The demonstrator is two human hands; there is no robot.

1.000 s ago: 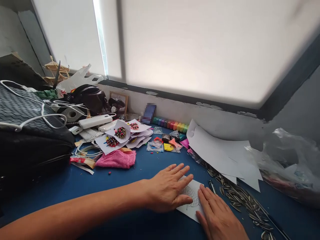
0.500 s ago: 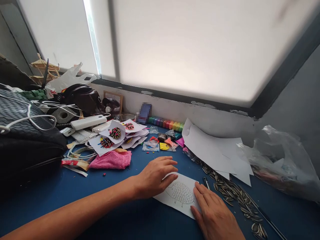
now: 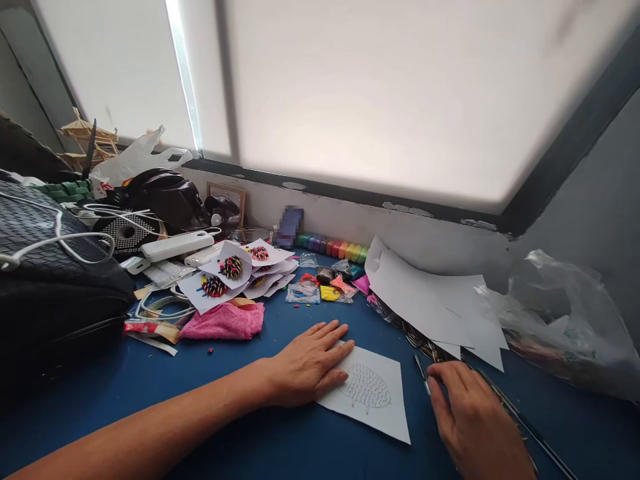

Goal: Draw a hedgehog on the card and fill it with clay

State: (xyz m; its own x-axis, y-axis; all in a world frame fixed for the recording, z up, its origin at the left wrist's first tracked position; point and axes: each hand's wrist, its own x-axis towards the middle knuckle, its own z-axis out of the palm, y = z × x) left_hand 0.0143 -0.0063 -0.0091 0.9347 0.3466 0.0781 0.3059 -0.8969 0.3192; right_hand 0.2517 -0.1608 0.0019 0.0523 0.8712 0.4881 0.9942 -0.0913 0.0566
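Observation:
My left hand (image 3: 315, 363) lies flat with fingers stretched, pressing the left part of a small white paper sheet (image 3: 397, 417) against the blue table. On the sheet is a pencil-like line drawing (image 3: 367, 385) of a rounded body filled with short marks, with two thin legs; my hand covers its left end. To the right of the sheet, my right hand (image 3: 475, 413) is bent, thumb and forefinger closing at a slim pen (image 3: 421, 372). The pen's far end sticks out past the fingertips. Sunflower seeds (image 3: 430, 352) lie partly hidden behind this hand.
Larger white sheets (image 3: 425, 297) lie behind the seeds, beside a clear plastic bag (image 3: 575, 333). A long dark rod (image 3: 540, 443) is at right. Clay packets (image 3: 303, 292), a pink cloth (image 3: 223, 321) and decorated paper cards (image 3: 273, 270) stand farther back. A black bag (image 3: 60, 287) is at left.
My right hand has left the sheet's right edge and moved right to the pen, which has shifted slightly right. My left hand has come down flat on the sheet.

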